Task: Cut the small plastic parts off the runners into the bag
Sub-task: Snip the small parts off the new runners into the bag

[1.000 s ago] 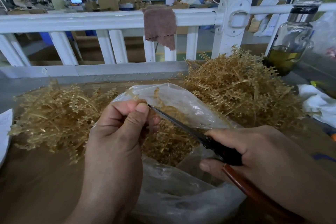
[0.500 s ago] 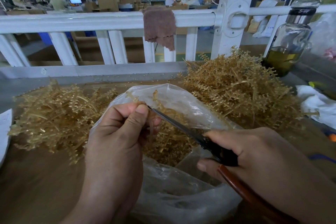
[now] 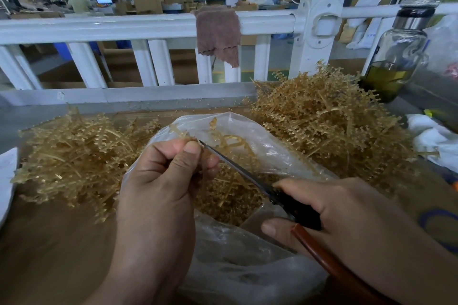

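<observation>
My left hand point(image 3: 161, 186) pinches a thin amber plastic runner point(image 3: 179, 131) between thumb and fingers, over the mouth of a clear plastic bag point(image 3: 247, 267). My right hand point(image 3: 347, 215) grips scissors point(image 3: 243, 171) with a black pivot and a red-brown handle; the blade tip meets the runner at my left thumb. Whether the blades are apart is too thin to tell. Cut amber pieces point(image 3: 230, 195) lie inside the bag.
A pile of amber runners point(image 3: 79, 156) lies left of the bag and a taller pile point(image 3: 322, 119) right of it, on a brown table point(image 3: 49, 242). A white railing point(image 3: 148, 27) with a brown cloth point(image 3: 218, 32) stands behind. A glass bottle point(image 3: 396, 57) stands far right.
The scissors and my right hand have shifted slightly left and toward me. My left hand keeps pinching the runner at the blade tip.
</observation>
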